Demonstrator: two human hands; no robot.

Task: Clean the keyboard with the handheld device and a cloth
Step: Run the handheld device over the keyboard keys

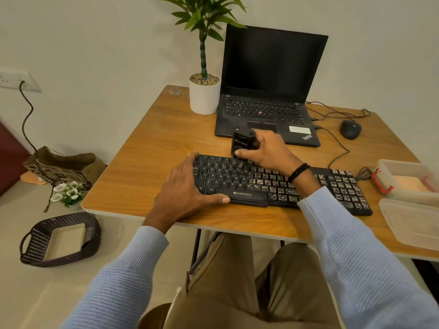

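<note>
black keyboard [280, 186], black handheld device [241, 144], black laptop [268, 91], white plant pot [204, 98], wood-grain brown table [152, 148], ribbed pale blue sleeves [351, 252].

Head-worn camera looks forward and down, close over the table [152, 143].

Light: was soft, warm, fairly dim.
Glare: mild sheen showed on table [154, 138].
Edges: bent by wide-angle, corners soft.
</note>
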